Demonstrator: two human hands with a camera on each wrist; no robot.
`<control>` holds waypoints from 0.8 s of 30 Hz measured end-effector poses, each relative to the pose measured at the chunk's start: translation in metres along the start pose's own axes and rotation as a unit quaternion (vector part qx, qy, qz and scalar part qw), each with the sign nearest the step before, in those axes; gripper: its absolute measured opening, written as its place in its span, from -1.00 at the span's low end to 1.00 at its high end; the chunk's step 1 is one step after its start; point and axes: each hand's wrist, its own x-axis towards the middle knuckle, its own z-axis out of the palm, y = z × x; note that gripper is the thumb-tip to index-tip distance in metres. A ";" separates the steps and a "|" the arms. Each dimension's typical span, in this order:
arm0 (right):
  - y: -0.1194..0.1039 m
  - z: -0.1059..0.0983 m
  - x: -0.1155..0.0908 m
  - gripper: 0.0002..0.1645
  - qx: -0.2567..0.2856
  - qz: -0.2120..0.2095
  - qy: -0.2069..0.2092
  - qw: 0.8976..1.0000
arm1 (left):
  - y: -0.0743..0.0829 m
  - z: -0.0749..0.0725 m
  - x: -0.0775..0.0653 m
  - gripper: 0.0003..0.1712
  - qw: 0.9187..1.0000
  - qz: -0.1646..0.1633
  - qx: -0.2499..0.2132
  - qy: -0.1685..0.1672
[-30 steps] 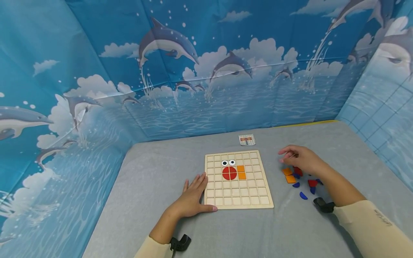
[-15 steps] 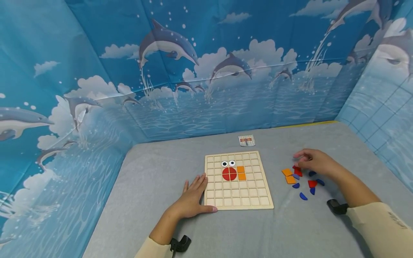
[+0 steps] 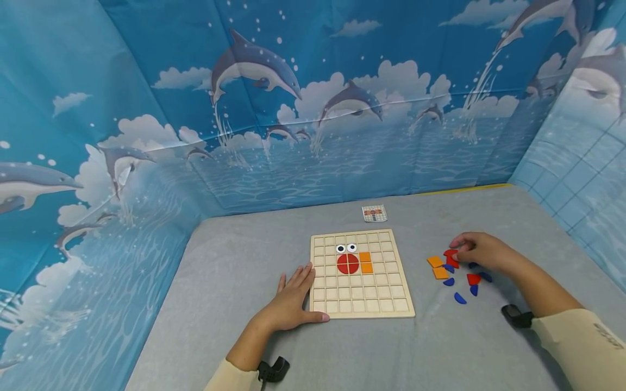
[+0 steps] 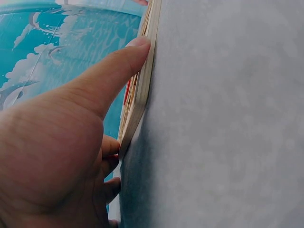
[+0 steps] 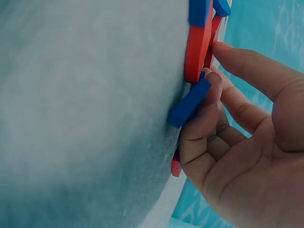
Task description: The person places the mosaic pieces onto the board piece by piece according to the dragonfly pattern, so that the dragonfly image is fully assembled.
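A square wooden grid board (image 3: 362,298) lies on the table, bearing two eye pieces (image 3: 346,248), a red circle (image 3: 348,263) of quarter pieces and orange squares (image 3: 365,262). My left hand (image 3: 293,304) rests along its left side, fingers spread and thumb on the front edge; the left wrist view shows the thumb (image 4: 137,45) on the rim. To the right of the board, my right hand (image 3: 481,251) pinches a small flat red piece (image 3: 451,253) between thumb and fingertips. A blue piece (image 5: 190,104) stands nearer the right wrist camera, overlapping the fingers.
Loose orange squares (image 3: 440,273), another red piece (image 3: 473,278) and several blue half-rounds (image 3: 459,297) lie around the right hand. A small pattern card (image 3: 374,213) lies behind the board. A dolphin-printed curtain (image 3: 313,163) hangs along the table's back edge.
My right hand has moved right from the gap beside the board, then down to the red pieces, its fingertips closing there. The left hand and board have stayed put.
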 end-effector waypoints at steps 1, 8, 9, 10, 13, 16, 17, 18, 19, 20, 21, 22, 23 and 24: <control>-0.001 0.000 0.000 -0.57 -0.002 0.001 0.001 1.000 | 0.000 0.000 0.000 0.36 1.000 0.000 -0.001 0.000; -0.003 0.002 -0.001 -0.66 -0.006 0.004 0.013 1.000 | 0.000 -0.001 0.000 0.35 1.000 0.001 -0.010 0.001; -0.003 0.002 -0.001 -0.67 -0.006 0.004 0.014 1.000 | 0.000 -0.001 0.000 0.35 1.000 0.001 -0.010 0.000; -0.003 0.003 -0.001 -0.68 -0.006 0.003 0.016 1.000 | 0.000 -0.001 0.000 0.35 1.000 0.000 -0.011 0.000; -0.004 0.003 -0.002 -0.70 -0.005 -0.003 0.020 1.000 | 0.001 -0.001 0.000 0.35 1.000 -0.001 -0.011 0.000; -0.005 0.002 -0.003 -0.72 -0.006 -0.010 0.024 1.000 | 0.001 -0.001 0.001 0.35 1.000 -0.002 -0.011 0.000; -0.006 0.002 -0.004 -0.73 -0.006 -0.014 0.025 1.000 | 0.001 -0.001 0.001 0.35 1.000 -0.002 -0.011 0.000; -0.006 0.002 -0.004 -0.73 -0.006 -0.013 0.025 1.000 | 0.001 -0.001 0.001 0.35 1.000 -0.002 -0.011 0.000; -0.007 0.002 -0.004 -0.74 -0.005 -0.013 0.025 1.000 | 0.001 -0.001 0.001 0.35 1.000 -0.002 -0.010 -0.001; -0.008 0.002 -0.004 -0.74 -0.004 -0.011 0.024 1.000 | 0.001 -0.001 0.001 0.35 1.000 -0.003 -0.009 -0.001; -0.008 0.002 -0.004 -0.74 -0.003 -0.008 0.023 1.000 | 0.001 -0.001 0.000 0.35 1.000 -0.003 -0.010 -0.001; -0.009 0.002 -0.004 -0.74 -0.003 -0.005 0.022 1.000 | 0.001 -0.001 0.000 0.35 1.000 -0.003 -0.010 -0.001; -0.009 0.001 -0.004 -0.73 -0.002 -0.002 0.021 1.000 | 0.001 -0.001 0.000 0.35 1.000 -0.003 -0.009 -0.002; -0.010 0.002 -0.004 -0.72 -0.001 0.000 0.021 1.000 | 0.001 -0.001 0.000 0.35 1.000 -0.002 -0.009 -0.002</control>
